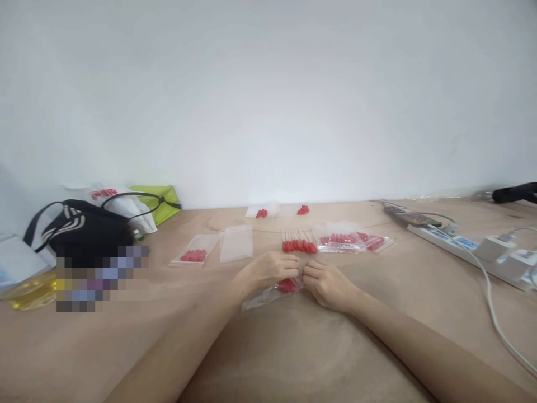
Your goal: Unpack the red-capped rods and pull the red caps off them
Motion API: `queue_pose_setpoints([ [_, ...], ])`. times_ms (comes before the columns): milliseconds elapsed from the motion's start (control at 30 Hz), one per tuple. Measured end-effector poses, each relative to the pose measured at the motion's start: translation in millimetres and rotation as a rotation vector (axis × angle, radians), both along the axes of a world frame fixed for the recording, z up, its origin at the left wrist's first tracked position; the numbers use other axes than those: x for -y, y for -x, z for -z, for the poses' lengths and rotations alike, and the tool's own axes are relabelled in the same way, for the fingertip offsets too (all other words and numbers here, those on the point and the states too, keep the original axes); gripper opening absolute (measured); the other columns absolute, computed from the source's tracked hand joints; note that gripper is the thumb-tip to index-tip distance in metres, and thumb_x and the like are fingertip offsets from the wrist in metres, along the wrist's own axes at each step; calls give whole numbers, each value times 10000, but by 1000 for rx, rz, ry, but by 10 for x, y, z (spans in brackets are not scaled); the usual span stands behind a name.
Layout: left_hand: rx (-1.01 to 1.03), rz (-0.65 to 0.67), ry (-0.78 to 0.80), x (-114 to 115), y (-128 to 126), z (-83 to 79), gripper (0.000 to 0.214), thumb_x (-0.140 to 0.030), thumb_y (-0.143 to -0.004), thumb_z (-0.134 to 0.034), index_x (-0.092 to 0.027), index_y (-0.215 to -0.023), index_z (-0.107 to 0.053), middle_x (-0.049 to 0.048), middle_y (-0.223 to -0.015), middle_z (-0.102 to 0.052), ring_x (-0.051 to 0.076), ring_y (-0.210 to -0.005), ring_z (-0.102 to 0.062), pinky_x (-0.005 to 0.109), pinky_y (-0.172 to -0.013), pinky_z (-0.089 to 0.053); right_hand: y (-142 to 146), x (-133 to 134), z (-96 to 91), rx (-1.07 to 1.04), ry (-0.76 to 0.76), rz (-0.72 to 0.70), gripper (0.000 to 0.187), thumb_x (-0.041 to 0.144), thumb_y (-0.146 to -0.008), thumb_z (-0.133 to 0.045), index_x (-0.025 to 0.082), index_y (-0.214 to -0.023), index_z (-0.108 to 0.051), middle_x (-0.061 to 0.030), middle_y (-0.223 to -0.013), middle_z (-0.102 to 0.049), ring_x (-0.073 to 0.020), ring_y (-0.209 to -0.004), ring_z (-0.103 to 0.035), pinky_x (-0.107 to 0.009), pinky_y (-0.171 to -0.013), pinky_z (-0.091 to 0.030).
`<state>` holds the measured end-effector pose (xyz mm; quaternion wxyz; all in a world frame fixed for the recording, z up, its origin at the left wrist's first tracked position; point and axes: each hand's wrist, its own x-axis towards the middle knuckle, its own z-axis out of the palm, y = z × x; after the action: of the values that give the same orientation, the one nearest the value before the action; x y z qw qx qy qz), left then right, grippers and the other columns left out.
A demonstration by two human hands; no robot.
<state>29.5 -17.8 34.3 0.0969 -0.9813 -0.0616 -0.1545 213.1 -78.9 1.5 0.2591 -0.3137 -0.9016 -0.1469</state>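
Between my two hands is a clear plastic bag (260,299) with red pieces (287,285) inside. My left hand (272,268) is closed on the bag's upper side, fingers bent over it. My right hand (325,282) pinches the bag's right edge; its fingertips are partly hidden. Just beyond my hands lies a row of thin pale sticks with red tips (298,245). To their right are filled clear bags (342,238) holding more red pieces. On the left lie another filled bag (193,252) and a flat bag (236,243) with nothing red in it.
Near the wall sit two small clusters of red pieces (262,213) on clear bags. A power strip (461,243) with plugged-in chargers, a phone (413,217) and a white cable (489,296) occupy the right. At left are a black bag (88,232) and a yellow-green bag (157,201).
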Motion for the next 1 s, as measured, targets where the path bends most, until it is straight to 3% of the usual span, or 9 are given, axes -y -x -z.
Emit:
queue_pose_setpoints([
  [133, -15, -7, 46, 19, 31, -65, 260, -107, -872, -303, -165, -832, -553, 52, -998, -593, 138, -977, -525, 254, -812, -430, -19, 14, -57, -35, 107, -29, 182, 131, -775, -400, 169, -682, -552, -56, -733, -584, -160, -733, -466, -297, -663, -356],
  [300, 156, -285, 397, 165, 173, 28, 188, -241, -860, -390, -184, -1001, -500, 46, -1058, -572, 149, -943, -544, 278, -815, -432, -87, 18, -64, -141, 333, -72, 125, 111, -653, -483, 182, -705, -571, -42, -776, -613, -161, -761, -499, -303, -709, -374],
  [367, 200, -399, 525, 230, 297, 96, 281, -302, -844, -427, -200, -1105, -441, 43, -1094, -559, 164, -981, -528, 306, -834, -425, -101, 13, -50, -220, 437, -43, 158, 122, -627, -508, 190, -739, -596, -28, -776, -626, -170, -767, -508, -319, -734, -378],
  [467, 215, -458, 618, 299, 473, 177, 368, -297, -828, -454, -208, -1180, -393, 55, -1169, -520, 183, -1040, -494, 337, -875, -398, -73, -17, -8, -388, 595, 37, 228, 113, -659, -470, 205, -789, -634, -12, -766, -643, -169, -754, -531, -327, -740, -390],
  [567, 207, -474, 634, 325, 541, 206, 370, -237, -814, -464, -201, -1178, -409, 61, -1169, -521, 186, -1039, -494, 340, -880, -393, -4, -51, 18, -563, 741, 78, 217, 147, -704, -468, 213, -769, -664, -10, -742, -654, -161, -702, -560, -316, -724, -416],
  [667, 209, -465, 605, 318, 515, 206, 354, -209, -811, -456, -203, -1164, -426, 56, -1162, -524, 181, -1038, -491, 337, -884, -389, 41, -55, -10, -640, 858, 29, 175, 274, -707, -550, 226, -817, -676, -12, -725, -657, -182, -723, -571, -314, -710, -435],
  [767, 235, -456, 567, 291, 472, 217, 338, -203, -812, -454, -205, -1150, -440, 51, -1154, -528, 177, -1036, -487, 337, -891, -383, 42, -43, -37, -655, 940, -43, 329, 367, -691, -586, 222, -983, -631, -1, -706, -643, -176, -710, -565, -302, -677, -441],
  [900, 288, -472, 524, 264, 447, 248, 293, -197, -801, -473, -193, -1094, -485, 55, -1087, -567, 181, -984, -518, 337, -858, -406, 35, -43, 13, -737, 961, 36, 585, 362, -640, -647, 204, -1178, -477, 50, -623, -572, -112, -585, -523, -252, -603, -430],
  [1000, 320, -472, 501, 263, 436, 257, 255, -187, -789, -485, -183, -1042, -518, 55, -1024, -593, 179, -941, -539, 325, -827, -423, 53, -52, 60, -736, 903, 81, 574, 349, -580, -696, 191, -1095, -499, 38, -662, -565, -107, -593, -514, -240, -585, -424],
])
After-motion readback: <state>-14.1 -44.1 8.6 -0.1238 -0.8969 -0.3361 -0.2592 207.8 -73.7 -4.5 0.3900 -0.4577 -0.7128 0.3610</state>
